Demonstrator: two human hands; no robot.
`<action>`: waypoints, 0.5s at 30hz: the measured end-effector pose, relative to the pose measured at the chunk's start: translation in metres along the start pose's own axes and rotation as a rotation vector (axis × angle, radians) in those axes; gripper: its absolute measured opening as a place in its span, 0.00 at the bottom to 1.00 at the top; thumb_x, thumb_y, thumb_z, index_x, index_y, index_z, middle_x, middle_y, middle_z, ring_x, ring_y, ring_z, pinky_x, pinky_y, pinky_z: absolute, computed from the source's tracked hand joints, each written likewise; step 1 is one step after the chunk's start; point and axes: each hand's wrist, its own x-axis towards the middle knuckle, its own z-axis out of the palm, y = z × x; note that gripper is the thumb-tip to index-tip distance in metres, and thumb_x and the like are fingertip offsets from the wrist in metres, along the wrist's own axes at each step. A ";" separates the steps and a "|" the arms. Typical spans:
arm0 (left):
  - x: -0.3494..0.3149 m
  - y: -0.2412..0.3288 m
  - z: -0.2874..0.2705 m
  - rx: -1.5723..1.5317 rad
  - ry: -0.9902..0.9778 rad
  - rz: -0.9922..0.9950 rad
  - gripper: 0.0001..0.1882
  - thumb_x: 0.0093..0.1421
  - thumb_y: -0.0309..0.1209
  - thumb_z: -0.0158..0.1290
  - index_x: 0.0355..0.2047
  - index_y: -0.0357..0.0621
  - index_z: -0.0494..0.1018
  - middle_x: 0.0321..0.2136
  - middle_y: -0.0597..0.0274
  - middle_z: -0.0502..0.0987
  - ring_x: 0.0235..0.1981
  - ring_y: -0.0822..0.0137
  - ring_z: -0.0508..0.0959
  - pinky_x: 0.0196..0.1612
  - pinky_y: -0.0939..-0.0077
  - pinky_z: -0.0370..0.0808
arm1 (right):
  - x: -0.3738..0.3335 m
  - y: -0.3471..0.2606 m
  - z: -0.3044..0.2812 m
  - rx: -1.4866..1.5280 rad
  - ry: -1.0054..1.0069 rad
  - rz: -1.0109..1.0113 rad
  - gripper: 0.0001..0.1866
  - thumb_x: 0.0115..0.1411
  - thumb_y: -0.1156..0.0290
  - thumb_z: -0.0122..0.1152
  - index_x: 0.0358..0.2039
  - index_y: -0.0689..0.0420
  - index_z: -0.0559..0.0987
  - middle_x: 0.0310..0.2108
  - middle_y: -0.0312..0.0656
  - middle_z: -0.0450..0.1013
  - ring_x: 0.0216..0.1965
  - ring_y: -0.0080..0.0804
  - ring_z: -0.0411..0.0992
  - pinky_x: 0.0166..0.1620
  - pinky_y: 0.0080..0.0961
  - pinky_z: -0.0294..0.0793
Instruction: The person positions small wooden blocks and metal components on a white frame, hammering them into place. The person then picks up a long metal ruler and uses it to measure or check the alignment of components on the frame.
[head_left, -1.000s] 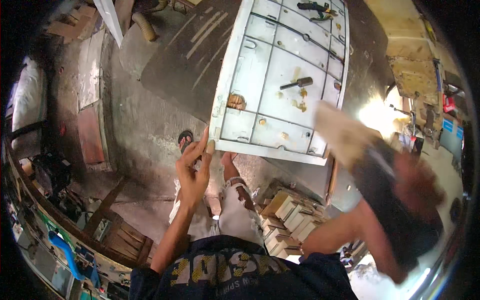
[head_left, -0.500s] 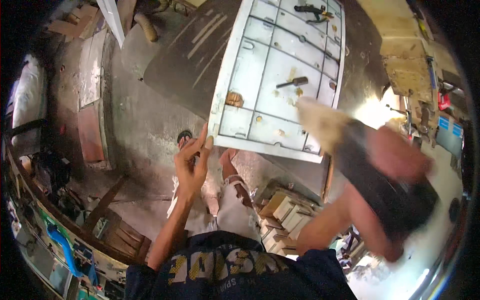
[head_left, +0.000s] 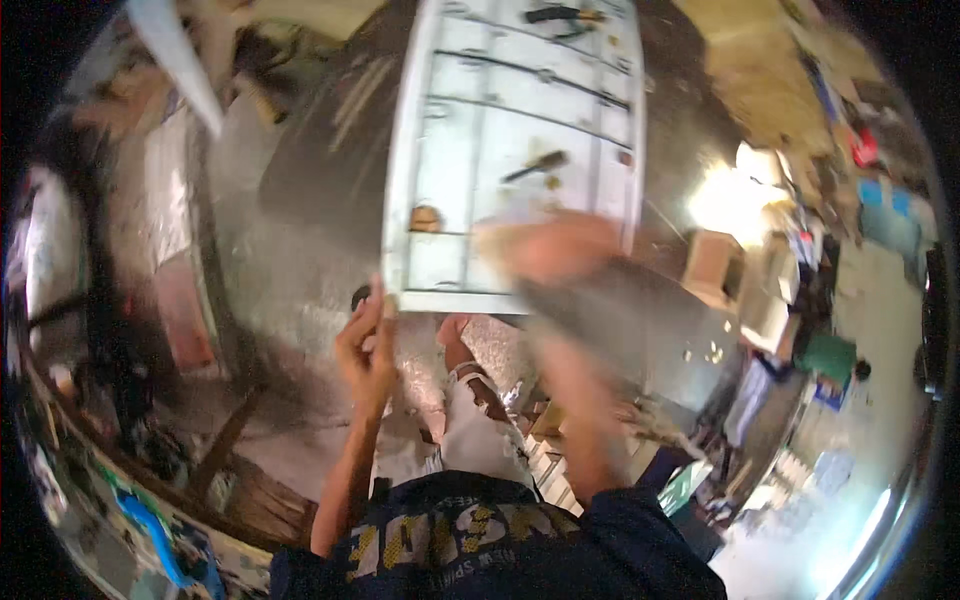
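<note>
A white rectangular panel [head_left: 520, 130] with a raised rim and dark grid lines lies in front of me. My left hand [head_left: 368, 350] is at its near left corner, fingers closed against the rim. Over the near part of the panel, my right hand [head_left: 575, 245] is smeared by motion. It seems closed around a dark thing [head_left: 630, 310] with a tan end, too blurred to name. A dark-headed tool [head_left: 540, 165] lies on the panel, and black-handled pliers or cutters [head_left: 560, 17] lie at its far end. A brown knot-like lump [head_left: 425, 219] sits near the left rim.
The panel rests over a dark surface [head_left: 320, 150]. Cardboard boxes [head_left: 712, 262] stand to the right beside a bright patch of light. Stacked light pieces [head_left: 550, 465] lie near my right leg. A cluttered bench with a blue hose-like thing [head_left: 150, 535] is at lower left.
My right hand has swept left across the near end of the panel with the dark thing. The whole view has shifted, so the panel appears further left. My left hand stays at its corner.
</note>
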 end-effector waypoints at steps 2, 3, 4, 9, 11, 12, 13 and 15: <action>-0.008 -0.015 0.001 -0.059 0.006 0.022 0.15 0.64 0.29 0.52 0.47 0.33 0.78 0.39 0.50 0.83 0.46 0.66 0.79 0.53 0.62 0.72 | 0.009 0.020 0.003 -0.094 -0.005 0.046 0.44 0.31 0.35 0.73 0.34 0.62 0.71 0.27 0.48 0.69 0.29 0.49 0.71 0.35 0.43 0.69; -0.007 -0.013 0.002 0.044 -0.089 0.022 0.14 0.64 0.30 0.53 0.42 0.30 0.80 0.37 0.51 0.83 0.43 0.64 0.80 0.49 0.64 0.74 | 0.016 0.019 -0.007 -0.158 -0.018 0.052 0.44 0.31 0.35 0.74 0.34 0.62 0.71 0.27 0.47 0.69 0.29 0.49 0.71 0.34 0.43 0.69; -0.003 -0.029 -0.005 0.032 -0.010 -0.037 0.14 0.64 0.30 0.53 0.41 0.29 0.80 0.38 0.50 0.82 0.42 0.65 0.80 0.47 0.66 0.74 | 0.025 0.022 -0.003 -0.169 -0.062 0.046 0.44 0.30 0.35 0.74 0.33 0.62 0.71 0.27 0.47 0.69 0.28 0.49 0.71 0.34 0.42 0.69; 0.003 -0.007 -0.002 0.144 -0.070 0.119 0.20 0.67 0.37 0.51 0.48 0.31 0.77 0.41 0.51 0.81 0.32 0.69 0.77 0.34 0.71 0.71 | 0.038 0.000 -0.067 -0.690 0.112 -0.125 0.36 0.37 0.39 0.73 0.32 0.60 0.73 0.27 0.49 0.70 0.27 0.49 0.71 0.34 0.42 0.70; 0.000 -0.019 -0.002 0.168 -0.099 0.166 0.22 0.68 0.40 0.50 0.52 0.33 0.76 0.39 0.53 0.81 0.29 0.69 0.74 0.32 0.72 0.68 | 0.029 0.039 -0.116 -0.851 0.207 -0.123 0.36 0.42 0.40 0.68 0.38 0.62 0.75 0.29 0.52 0.71 0.30 0.50 0.71 0.39 0.42 0.70; -0.001 -0.020 -0.002 0.185 -0.107 0.208 0.23 0.68 0.40 0.49 0.54 0.33 0.74 0.39 0.53 0.81 0.30 0.70 0.74 0.32 0.73 0.69 | 0.028 0.054 -0.144 -0.961 0.220 -0.157 0.36 0.43 0.41 0.67 0.40 0.62 0.76 0.30 0.53 0.71 0.31 0.49 0.71 0.42 0.42 0.69; -0.001 -0.019 -0.004 0.206 -0.103 0.252 0.23 0.69 0.39 0.48 0.56 0.34 0.72 0.38 0.54 0.81 0.31 0.70 0.75 0.32 0.75 0.69 | 0.028 0.066 -0.166 -1.032 0.188 -0.098 0.36 0.42 0.43 0.67 0.40 0.62 0.76 0.30 0.53 0.71 0.32 0.49 0.71 0.45 0.43 0.67; 0.000 -0.021 -0.007 0.220 -0.105 0.280 0.25 0.69 0.39 0.47 0.59 0.34 0.69 0.38 0.54 0.80 0.31 0.71 0.76 0.32 0.77 0.70 | 0.028 0.085 -0.199 -1.145 0.164 -0.009 0.35 0.42 0.45 0.67 0.41 0.62 0.75 0.33 0.53 0.71 0.39 0.47 0.70 0.53 0.43 0.62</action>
